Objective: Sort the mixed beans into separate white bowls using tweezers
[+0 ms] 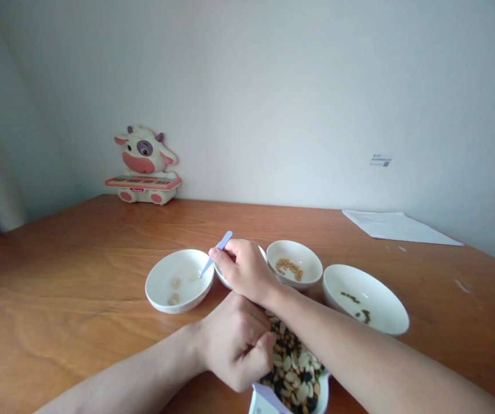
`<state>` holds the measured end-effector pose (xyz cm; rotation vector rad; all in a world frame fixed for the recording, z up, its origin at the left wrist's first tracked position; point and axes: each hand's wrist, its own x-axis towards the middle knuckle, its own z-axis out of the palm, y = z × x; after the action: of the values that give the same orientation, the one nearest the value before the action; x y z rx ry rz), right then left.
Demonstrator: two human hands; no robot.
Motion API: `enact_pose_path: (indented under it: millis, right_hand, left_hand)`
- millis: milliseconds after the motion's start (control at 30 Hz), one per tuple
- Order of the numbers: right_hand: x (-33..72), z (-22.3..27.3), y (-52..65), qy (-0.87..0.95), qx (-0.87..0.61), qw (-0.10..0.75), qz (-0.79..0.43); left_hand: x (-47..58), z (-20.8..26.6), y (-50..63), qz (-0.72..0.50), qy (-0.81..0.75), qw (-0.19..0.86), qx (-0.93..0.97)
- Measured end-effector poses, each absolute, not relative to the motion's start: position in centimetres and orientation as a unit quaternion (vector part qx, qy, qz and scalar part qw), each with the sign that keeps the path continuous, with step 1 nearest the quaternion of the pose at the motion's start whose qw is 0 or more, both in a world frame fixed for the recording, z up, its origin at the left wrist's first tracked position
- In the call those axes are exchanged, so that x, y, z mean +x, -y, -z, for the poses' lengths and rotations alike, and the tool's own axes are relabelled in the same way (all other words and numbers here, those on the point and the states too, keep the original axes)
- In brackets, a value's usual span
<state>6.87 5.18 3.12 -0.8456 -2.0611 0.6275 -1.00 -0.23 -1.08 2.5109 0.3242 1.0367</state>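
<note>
My right hand [247, 267] pinches lilac tweezers [221, 245] with the tips pointing down inside the left white bowl [156, 284]. A small pale flat piece [194, 278] is by the tips; whether they grip it I cannot tell. Two pale rounds [173, 298] lie in the same bowl. Curled into a fist, my left hand [241, 345] sits under my right wrist, over the edge of a white container [323, 394] with a lilac edge. Mixed beans, seeds and dark bits [292, 374] fill it. My right forearm crosses above the container and hides part of it.
Behind my right hand a second white bowl [222, 277] is mostly hidden. Farther right stand a bowl [316, 269] with yellow beans and a bowl [396, 313] with small green beans. A cow toy keyboard [144, 167] and paper sheets [398, 225] lie near the wall.
</note>
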Motion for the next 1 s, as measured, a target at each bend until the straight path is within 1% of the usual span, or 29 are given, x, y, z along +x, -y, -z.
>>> enact_pose_path:
  millis: [467, 633, 767, 833, 933, 1000]
  right_hand:
    - [7.5, -3.1, -5.3, 0.807, -0.333, 0.417, -0.253]
    - [9.6, -4.0, -5.9, 0.789, -0.353, 0.438, -0.248]
    - [12.0, -4.0, -6.3, 0.766, -0.379, 0.458, -0.245]
    - [13.2, -3.8, -6.3, 0.762, -0.391, 0.456, -0.244]
    - [14.8, -3.6, -6.0, 0.761, -0.414, 0.451, -0.217]
    - [15.9, -3.6, -5.8, 0.763, -0.430, 0.452, -0.171]
  left_hand:
    - [-1.0, 0.8, 0.1, -0.407, -0.097, 0.187, 0.889]
    - [-1.0, 0.9, 0.0, -0.404, -0.104, 0.164, 0.894]
    - [-1.1, 1.1, 0.1, -0.387, -0.107, 0.165, 0.901]
    - [-1.1, 1.0, 0.1, -0.387, -0.105, 0.174, 0.899]
    - [-1.1, 0.8, 0.1, -0.393, -0.107, 0.187, 0.894]
    - [-1.1, 0.7, 0.1, -0.394, -0.105, 0.191, 0.893]
